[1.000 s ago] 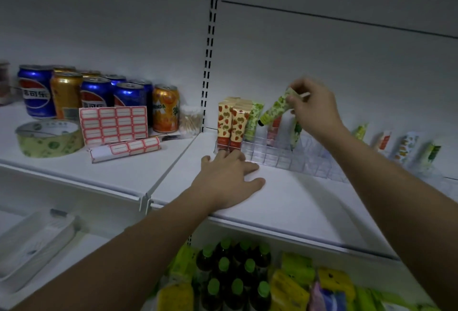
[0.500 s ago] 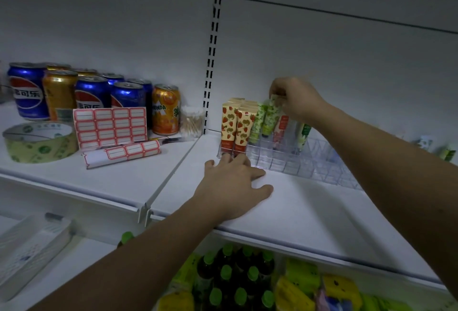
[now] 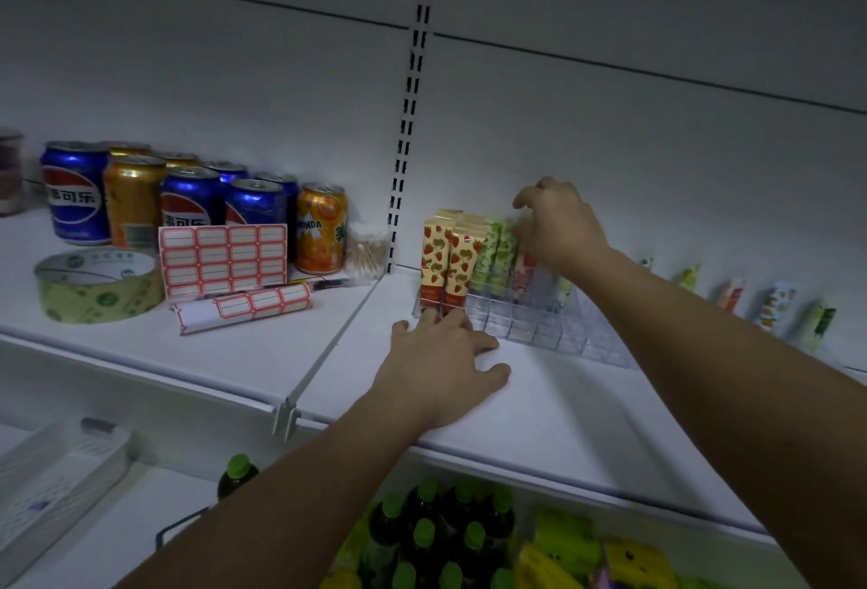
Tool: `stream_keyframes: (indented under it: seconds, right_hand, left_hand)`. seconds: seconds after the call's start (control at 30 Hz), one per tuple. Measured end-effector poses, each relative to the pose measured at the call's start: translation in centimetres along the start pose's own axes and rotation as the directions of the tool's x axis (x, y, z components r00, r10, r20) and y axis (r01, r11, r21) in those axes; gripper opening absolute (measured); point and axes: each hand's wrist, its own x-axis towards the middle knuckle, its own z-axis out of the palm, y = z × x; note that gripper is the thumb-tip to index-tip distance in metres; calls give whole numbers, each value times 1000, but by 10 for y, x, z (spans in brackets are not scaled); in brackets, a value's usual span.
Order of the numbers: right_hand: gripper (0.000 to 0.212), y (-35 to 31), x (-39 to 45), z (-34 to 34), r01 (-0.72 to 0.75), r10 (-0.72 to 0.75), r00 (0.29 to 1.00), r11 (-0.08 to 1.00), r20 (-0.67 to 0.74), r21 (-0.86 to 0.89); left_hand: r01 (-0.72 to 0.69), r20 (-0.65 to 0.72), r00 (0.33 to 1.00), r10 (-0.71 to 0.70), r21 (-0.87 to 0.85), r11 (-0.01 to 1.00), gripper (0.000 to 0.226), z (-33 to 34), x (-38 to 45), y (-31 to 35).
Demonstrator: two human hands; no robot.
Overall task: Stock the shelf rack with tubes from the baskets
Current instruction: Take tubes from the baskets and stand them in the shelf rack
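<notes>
Rack (image 3: 525,321) on white shelf (image 3: 539,410).

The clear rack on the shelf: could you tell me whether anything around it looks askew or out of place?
Inside the clear rack the tubes stand upright. Past the right forearm, several loose tubes lean against the back wall at differing tilts, outside the rack. On the left, a roll of labels lies on its side.

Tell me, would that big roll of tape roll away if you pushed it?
Probably not: the tape roll lies flat on its side on the shelf, so a push would likely slide it. Stood on edge, its round shape could roll. It looks hollow, so it is probably light.
</notes>
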Motion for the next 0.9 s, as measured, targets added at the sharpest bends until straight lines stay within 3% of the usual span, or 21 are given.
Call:
stream_keyframes:
  seconds: [0.13, 0.4, 0.5, 0.63, 0.73, 0.83, 0.9]
  right_hand:
    - [30, 1, -20, -38, -108, 88, 984, 986, 154, 131]
    - [29, -24, -119, -86, -93, -25, 929, 950, 370, 297]
    - [28, -32, -167, -89, -76, -90, 913, 921, 398, 383]
    - [25, -46, -226, -83, -163, -115, 891, 821, 439, 547]
    - [20, -59, -263, -62, -228, -124, 872, 753, 473, 617]
    - [19, -72, -298, -21, -283, -117, 841, 736, 528, 615]
    - [20, -79, -323, 10, -341, -111, 791, 736, 602, 584]
  left_hand:
    - [11, 7, 1000, -11, -16, 1000, 50, -4, -2, 2]
    - [209, -145, 970, -196, 81, 974, 36, -19, -38, 21]
    - [173, -118, 978, -174, -21, 985, 39, -20, -73, 26]
    - [42, -306, 950, -64, -79, 996, 32, -17, -138, 26]
    - [-101, -352, 935, 48, -134, 986, 27, -2, -176, 15]
    - [-31, -281, 959, -31, -214, 976, 24, 33, -203, 2]
    - [105, -80, 989, -127, -235, 966, 21, 63, -216, -8]
